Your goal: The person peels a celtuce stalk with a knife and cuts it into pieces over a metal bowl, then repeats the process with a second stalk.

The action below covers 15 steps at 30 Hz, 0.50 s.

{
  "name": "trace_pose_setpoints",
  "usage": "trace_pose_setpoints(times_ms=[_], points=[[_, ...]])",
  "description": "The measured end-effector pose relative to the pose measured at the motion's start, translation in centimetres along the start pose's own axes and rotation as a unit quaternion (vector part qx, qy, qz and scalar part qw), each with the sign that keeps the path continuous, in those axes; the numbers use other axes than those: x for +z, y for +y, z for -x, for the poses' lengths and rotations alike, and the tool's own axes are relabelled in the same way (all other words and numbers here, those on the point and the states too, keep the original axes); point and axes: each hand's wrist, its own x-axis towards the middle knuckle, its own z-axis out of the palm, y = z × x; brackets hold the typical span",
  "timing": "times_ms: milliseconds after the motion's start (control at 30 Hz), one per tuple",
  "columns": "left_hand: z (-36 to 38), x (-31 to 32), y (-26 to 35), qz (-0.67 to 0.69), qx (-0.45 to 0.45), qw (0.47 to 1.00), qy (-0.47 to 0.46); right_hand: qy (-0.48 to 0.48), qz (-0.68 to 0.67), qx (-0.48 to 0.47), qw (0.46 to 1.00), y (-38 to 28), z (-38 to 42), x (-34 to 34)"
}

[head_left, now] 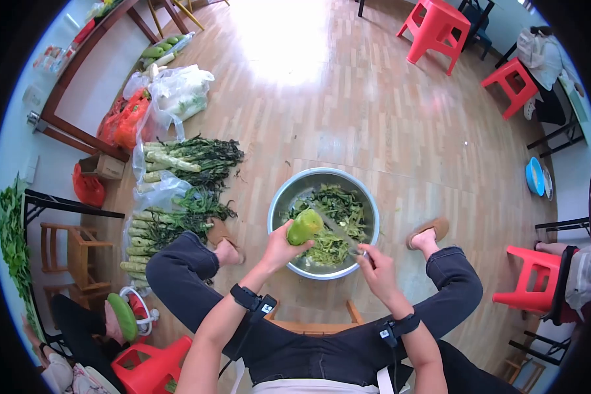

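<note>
My left hand (281,248) is wrapped round a thick green vegetable stem (305,227), tilted over the left part of a metal basin (323,171). From the right, my right hand (377,269) grips the handle of a knife (340,231). Its thin blade points up and left, with the tip close to the stem's far end. Dark chopped leaves (337,199) and pale green peelings (328,253) lie in the basin below. The basin stands on the floor between my feet.
Leafy celtuce stalks (152,240) are piled on the floor at left, beside plastic bags (180,98). Red stools (532,279) stand at the right, and another red stool (151,364) at lower left. People sit at both sides. A blue bowl (535,176) is at far right.
</note>
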Motion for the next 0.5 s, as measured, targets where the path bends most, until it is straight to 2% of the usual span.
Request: trace_pose_setpoints(times_ms=[67, 133, 333, 500], points=[[0.3, 0.9, -0.4, -0.015, 0.003, 1.0, 0.005, 0.002, 0.027, -0.013, 1.0, -0.5, 1.2, 0.4], [0.2, 1.6, -0.6, -0.113, -0.002, 0.993, 0.032, 0.049, 0.064, -0.083, 0.993, -0.1, 1.9, 1.3], [0.5, 2.0, 1.0, -0.176, -0.044, 0.983, 0.016, 0.065, 0.132, -0.081, 0.986, 0.8, 2.0, 2.0], [0.9, 2.4, -0.8, -0.187, -0.017, 0.982, 0.037, 0.066, 0.135, -0.087, 0.985, 1.2, 1.8, 2.4]])
